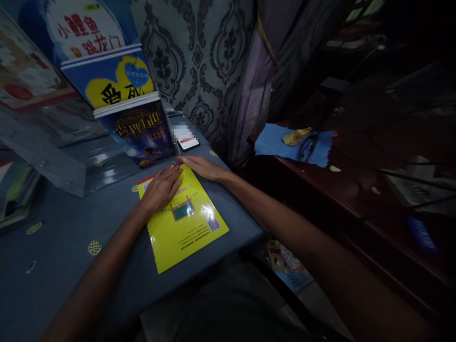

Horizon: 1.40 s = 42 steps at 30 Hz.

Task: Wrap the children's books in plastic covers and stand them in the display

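A yellow book with a red strip along its far edge lies flat on the cloth-covered table. Its visible cover carries a small green board picture and a QR code. My left hand rests palm down on the upper left part of the cover, fingers stretched out. At the far right corner of the book is my right hand, fingers extended along the edge and touching it; its fingertips are partly unclear. Just beyond my right hand sits a phone with a lit screen.
A clear display rack holds upright picture books, among them a dark blue book. More books lie at the left edge. A patterned curtain hangs behind. On the right, a blue cloth lies on a dark red wooden surface.
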Tool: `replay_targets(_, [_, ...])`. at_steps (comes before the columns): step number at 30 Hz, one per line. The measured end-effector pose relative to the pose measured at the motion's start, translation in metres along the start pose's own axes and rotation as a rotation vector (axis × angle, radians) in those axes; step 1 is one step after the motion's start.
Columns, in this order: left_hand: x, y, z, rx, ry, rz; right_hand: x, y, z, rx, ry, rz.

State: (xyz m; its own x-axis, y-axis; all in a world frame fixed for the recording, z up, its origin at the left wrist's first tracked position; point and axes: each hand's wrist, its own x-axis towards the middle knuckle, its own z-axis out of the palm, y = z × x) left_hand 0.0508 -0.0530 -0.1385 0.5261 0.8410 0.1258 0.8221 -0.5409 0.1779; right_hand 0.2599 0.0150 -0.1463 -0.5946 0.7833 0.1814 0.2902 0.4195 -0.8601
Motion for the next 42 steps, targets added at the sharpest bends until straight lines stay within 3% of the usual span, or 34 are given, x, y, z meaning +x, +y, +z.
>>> replay_targets(14, [0.004,0.019,-0.004,-0.085,-0.080,0.164,-0.001,0.004,0.000,0.029,0.017,-0.011])
replay_targets(42, [-0.026,0.061,-0.006,-0.103,-0.111,0.365,-0.003,-0.005,-0.001,-0.023,0.017,-0.005])
